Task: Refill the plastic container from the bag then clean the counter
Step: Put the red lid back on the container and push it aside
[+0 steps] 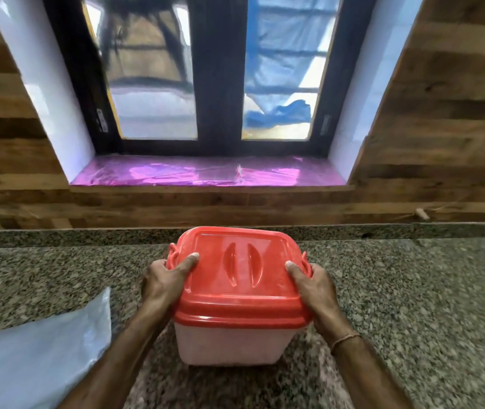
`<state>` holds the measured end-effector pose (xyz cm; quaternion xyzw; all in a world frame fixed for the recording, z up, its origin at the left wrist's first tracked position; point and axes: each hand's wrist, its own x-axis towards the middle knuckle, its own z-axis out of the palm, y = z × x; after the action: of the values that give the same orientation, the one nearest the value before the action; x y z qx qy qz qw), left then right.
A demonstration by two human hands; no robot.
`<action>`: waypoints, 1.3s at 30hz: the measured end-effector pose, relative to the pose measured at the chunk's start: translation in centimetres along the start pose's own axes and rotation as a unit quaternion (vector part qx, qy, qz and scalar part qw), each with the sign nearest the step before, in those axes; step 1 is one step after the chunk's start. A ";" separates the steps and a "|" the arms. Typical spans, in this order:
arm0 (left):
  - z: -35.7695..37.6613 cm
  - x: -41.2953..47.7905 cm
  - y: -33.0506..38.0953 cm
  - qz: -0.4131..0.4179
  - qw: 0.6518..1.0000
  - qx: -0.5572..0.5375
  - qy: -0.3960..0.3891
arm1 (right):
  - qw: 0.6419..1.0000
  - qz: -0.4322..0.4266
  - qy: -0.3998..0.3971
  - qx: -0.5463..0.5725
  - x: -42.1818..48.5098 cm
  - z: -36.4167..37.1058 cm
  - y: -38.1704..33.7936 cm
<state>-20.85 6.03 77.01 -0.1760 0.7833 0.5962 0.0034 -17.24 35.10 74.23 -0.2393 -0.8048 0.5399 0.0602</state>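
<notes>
A translucent white plastic container (pixel 232 345) stands on the speckled granite counter (pixel 412 290), closed by a red lid (pixel 241 276) with side clips. My left hand (pixel 166 283) grips the lid's left edge, thumb on top. On the opposite side my right hand (pixel 313 287) holds the lid's right edge the same way. A pale blue-white plastic bag (pixel 37 358) lies flat on the counter at the lower left, apart from the container. What the container holds is hidden by the lid and cloudy walls.
Behind the counter rises a wood-panelled wall (pixel 442 143) with a dark-framed window (pixel 217 84). Its sill is covered in shiny pink film (pixel 194 174). A small wooden peg (pixel 422 214) sticks out of the wall at the right.
</notes>
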 end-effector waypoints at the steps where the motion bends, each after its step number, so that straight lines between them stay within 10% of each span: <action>1: 1.5 0.9 1.0 0.001 1.000 -0.003 -0.003 | 1.000 0.000 0.002 0.000 1.8 -0.8 -0.2; 19: 20.2 13.7 6.4 -0.023 0.996 0.081 0.028 | 0.999 -0.025 0.045 -0.011 24.1 -6.4 -1.6; 31: 19.5 12.5 7.0 -0.017 0.992 0.128 -0.001 | 0.995 -0.002 0.049 -0.087 23.1 -6.8 -2.7; 39: 8.2 6.3 -1.0 0.065 0.979 0.191 0.011 | 0.934 -0.197 0.227 -0.194 9.9 -0.7 -3.2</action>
<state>-28.17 11.72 72.36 -0.1277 0.8924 0.4327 -0.0105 -26.69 39.13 75.83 -0.1994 -0.8897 0.2816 0.2989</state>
